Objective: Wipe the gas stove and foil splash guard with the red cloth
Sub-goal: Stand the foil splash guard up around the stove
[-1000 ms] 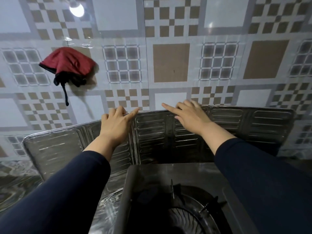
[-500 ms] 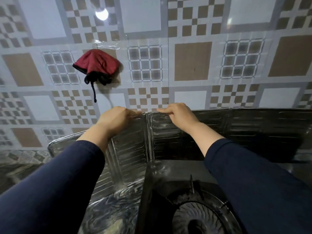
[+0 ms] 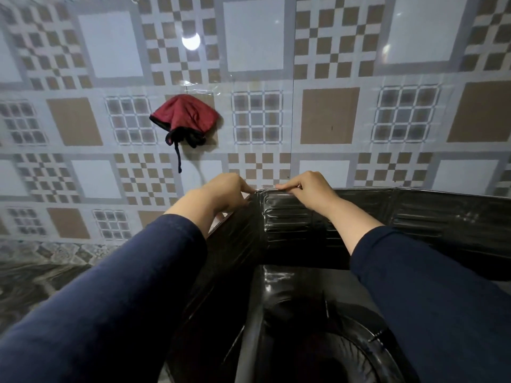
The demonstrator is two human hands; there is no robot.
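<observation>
The foil splash guard [image 3: 431, 214] stands folded around the back of the gas stove [image 3: 279, 288] and looks dark in this light. My left hand [image 3: 221, 193] pinches its top edge at the fold, and my right hand [image 3: 309, 189] grips the same edge just to the right. A burner ring [image 3: 356, 352] shows at the bottom, partly behind my right sleeve. The red cloth [image 3: 185, 116], with black trim and a dangling cord, hangs on the tiled wall above and left of my hands. Neither hand touches it.
The patterned tiled wall [image 3: 329, 114] rises right behind the guard, with a lamp's reflection on it. A dark marbled countertop [image 3: 36, 275] runs to the left of the stove. My two dark-blue sleeves fill the lower part of the view.
Both hands went from lying flat on the guard to pinching its top edge. The left panel has swung inward, and my view has shifted left.
</observation>
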